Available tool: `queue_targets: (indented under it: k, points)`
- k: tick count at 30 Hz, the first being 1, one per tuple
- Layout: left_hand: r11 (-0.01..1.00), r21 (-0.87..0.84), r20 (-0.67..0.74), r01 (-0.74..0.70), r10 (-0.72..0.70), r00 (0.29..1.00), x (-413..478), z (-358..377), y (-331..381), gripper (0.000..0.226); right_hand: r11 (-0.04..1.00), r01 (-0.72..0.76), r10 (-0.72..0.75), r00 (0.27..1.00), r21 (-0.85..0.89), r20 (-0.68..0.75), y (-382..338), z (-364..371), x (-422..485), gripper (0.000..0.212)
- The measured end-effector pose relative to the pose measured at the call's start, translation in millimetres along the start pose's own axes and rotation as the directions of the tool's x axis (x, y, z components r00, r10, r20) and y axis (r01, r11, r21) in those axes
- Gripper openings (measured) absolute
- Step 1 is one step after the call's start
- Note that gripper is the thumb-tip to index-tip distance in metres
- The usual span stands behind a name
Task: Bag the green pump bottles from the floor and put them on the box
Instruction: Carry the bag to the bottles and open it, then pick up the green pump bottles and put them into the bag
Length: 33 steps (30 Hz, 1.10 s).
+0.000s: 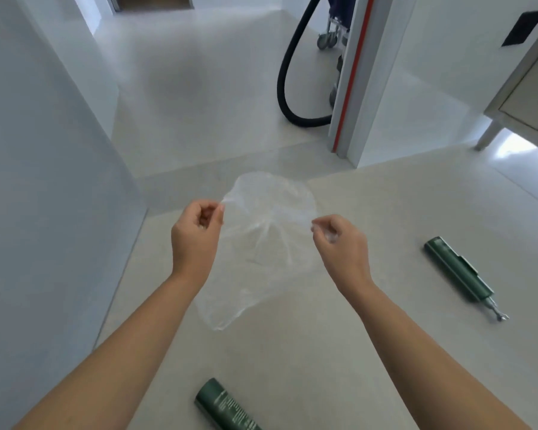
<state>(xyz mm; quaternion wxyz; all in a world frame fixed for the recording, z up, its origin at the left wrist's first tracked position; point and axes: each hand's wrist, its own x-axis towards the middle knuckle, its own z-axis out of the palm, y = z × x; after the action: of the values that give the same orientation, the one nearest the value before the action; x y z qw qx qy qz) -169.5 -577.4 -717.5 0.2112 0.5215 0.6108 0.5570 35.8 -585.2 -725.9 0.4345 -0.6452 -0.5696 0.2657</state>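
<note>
Head view: two hands are raised with a bag [267, 231] stretched between them, and bottles lie below.
Left grip: fingers [213, 212] of the left hand [196, 234] are curled and pinch the bag's left edge.
Right grip: fingers [322, 228] of the right hand [339, 243] are curled and pinch the opposite edge, with some film bunched inside.
Why so: the edges are drawn apart, likely to find and open the mouth so a bottle can slide in.
Bag look: thin, clear and crinkled, it hangs slack below the hands with nothing inside.
Near bottle: the near bottle [227, 408] is dark green with pale print, on its side on the floor [354, 352], cut off by the bottom edge.
Far bottle: the far bottle [458, 270] lies on its side well right of the right hand, silver pump toward us.
Box: not in sight.
Beyond: a black hose [280, 76] loops by a doorway.
</note>
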Motion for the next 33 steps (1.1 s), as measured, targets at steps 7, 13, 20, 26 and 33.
queue_targets:
  k: [7,13,20,26,33]
  points:
    - [0.994,0.058,0.097,0.091,-0.096,0.991,-46,26,-93,0.01,0.989,-0.14,0.143,0.988,-0.051,0.064,92,22,-23,0.013]
    - [0.98,0.155,0.178,0.125,-0.152,0.972,-84,38,-140,0.012,0.961,-0.173,0.201,0.973,-0.214,0.117,156,29,-42,0.012]
    - [0.968,0.229,0.302,0.098,-0.167,0.939,-108,37,-161,0.011,0.959,-0.148,0.199,0.958,-0.24,0.205,189,34,-65,0.012]
    - [0.967,0.231,0.327,0.109,-0.183,0.927,-126,27,-175,0.011,0.979,-0.011,0.046,0.985,-0.203,0.169,180,20,-93,0.014]
    - [0.962,0.261,0.387,0.086,-0.186,0.903,-153,16,-181,0.003,0.992,0.0,0.055,0.902,-0.128,0.429,186,32,-139,0.008]
